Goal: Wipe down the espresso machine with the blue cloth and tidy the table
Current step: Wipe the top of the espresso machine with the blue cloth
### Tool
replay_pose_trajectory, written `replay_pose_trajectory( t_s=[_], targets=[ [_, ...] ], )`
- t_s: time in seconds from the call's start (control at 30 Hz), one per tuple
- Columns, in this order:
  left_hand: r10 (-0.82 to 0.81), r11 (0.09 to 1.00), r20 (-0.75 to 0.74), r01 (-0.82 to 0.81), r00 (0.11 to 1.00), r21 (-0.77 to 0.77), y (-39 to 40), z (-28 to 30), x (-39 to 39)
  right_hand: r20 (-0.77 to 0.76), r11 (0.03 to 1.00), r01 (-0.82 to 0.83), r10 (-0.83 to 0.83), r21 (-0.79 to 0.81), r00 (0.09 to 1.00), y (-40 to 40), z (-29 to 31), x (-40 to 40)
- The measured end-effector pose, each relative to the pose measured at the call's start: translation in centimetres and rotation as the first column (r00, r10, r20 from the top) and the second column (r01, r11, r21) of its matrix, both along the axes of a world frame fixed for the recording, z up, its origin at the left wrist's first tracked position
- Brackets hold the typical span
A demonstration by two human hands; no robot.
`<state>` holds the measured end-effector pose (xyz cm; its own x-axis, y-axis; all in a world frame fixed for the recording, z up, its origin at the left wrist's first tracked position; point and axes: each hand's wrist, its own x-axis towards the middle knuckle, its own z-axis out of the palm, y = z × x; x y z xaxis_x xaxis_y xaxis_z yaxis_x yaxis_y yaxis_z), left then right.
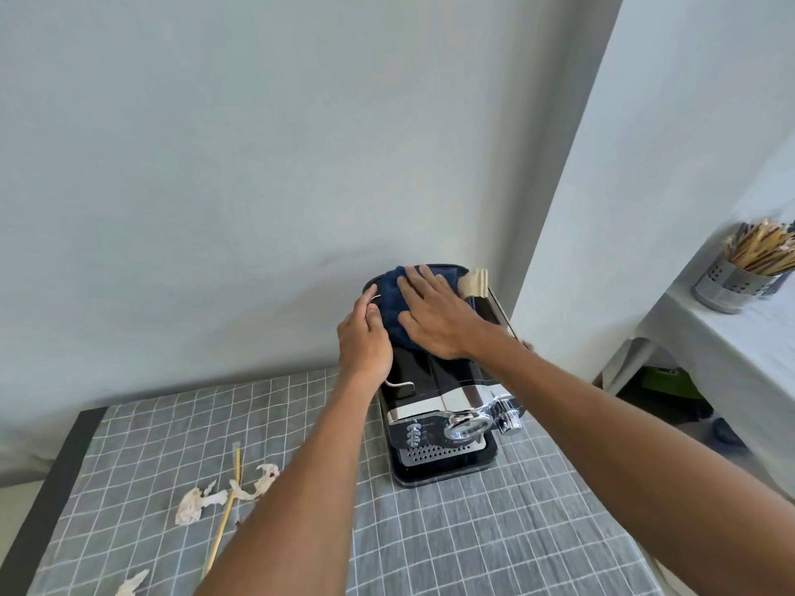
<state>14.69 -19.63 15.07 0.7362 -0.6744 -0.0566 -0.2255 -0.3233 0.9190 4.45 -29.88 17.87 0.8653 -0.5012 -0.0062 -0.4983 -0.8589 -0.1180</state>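
A black and chrome espresso machine (434, 393) stands on the table against the wall. A dark blue cloth (389, 305) lies spread on its top at the back. My right hand (434, 316) presses flat on the cloth, fingers spread. My left hand (365, 337) rests on the machine's left top edge, its fingers touching the cloth's left side by a thin metal rail. Torn scraps of white paper (202, 501) and a thin wooden stick (228, 514) lie on the grey checked tablecloth (473, 544) to the left.
A second table at the right carries a perforated metal holder full of sticks (740, 273). A few wooden pieces (475, 281) stand behind the machine at its right rear. Another paper scrap (131, 583) lies near the front left edge.
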Motion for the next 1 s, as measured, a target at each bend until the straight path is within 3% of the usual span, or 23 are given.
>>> replay_pose_trajectory(
  t_s=[0.13, 0.3, 0.5, 0.67, 0.83, 0.93, 1.0],
  targets=[
    [0.014, 1.000, 0.006, -0.014, 1.000, -0.002, -0.2, -0.3, -0.2, 0.039, 0.998, -0.058, 0.057, 0.028, 0.998, 0.2, -0.5, -2.3],
    [0.014, 1.000, 0.000, -0.014, 1.000, 0.005, 0.0, -0.4, -0.2, -0.001, 0.988, 0.139, -0.139, 0.073, 0.990, -2.7, 1.3, 2.4],
    [0.024, 1.000, -0.007, -0.024, 1.000, -0.011, -0.3, -0.6, 0.3, 0.084, 0.998, -0.049, 0.046, 0.040, 0.995, 0.1, -0.5, -0.9],
    [0.033, 0.999, -0.025, -0.034, 0.999, -0.027, -0.5, -0.8, 0.1, 0.043, 0.987, 0.122, -0.126, 0.101, 0.991, -1.7, 1.2, 1.0],
    [0.051, 0.998, -0.014, -0.052, 0.999, -0.030, -0.5, -0.9, 0.3, 0.096, 0.995, -0.004, -0.005, 0.100, 0.995, -1.3, 0.5, -0.8],
    [0.057, 0.998, -0.019, -0.058, 0.998, -0.036, -0.7, -1.0, 0.1, 0.135, 0.992, 0.059, -0.074, 0.107, 0.988, -1.8, 0.4, -2.0],
    [0.062, 0.997, -0.020, -0.062, 0.998, -0.035, -0.7, -1.0, 0.1, 0.081, 0.988, 0.114, -0.122, 0.101, 0.989, -2.2, 0.8, -0.5]
  ],
)
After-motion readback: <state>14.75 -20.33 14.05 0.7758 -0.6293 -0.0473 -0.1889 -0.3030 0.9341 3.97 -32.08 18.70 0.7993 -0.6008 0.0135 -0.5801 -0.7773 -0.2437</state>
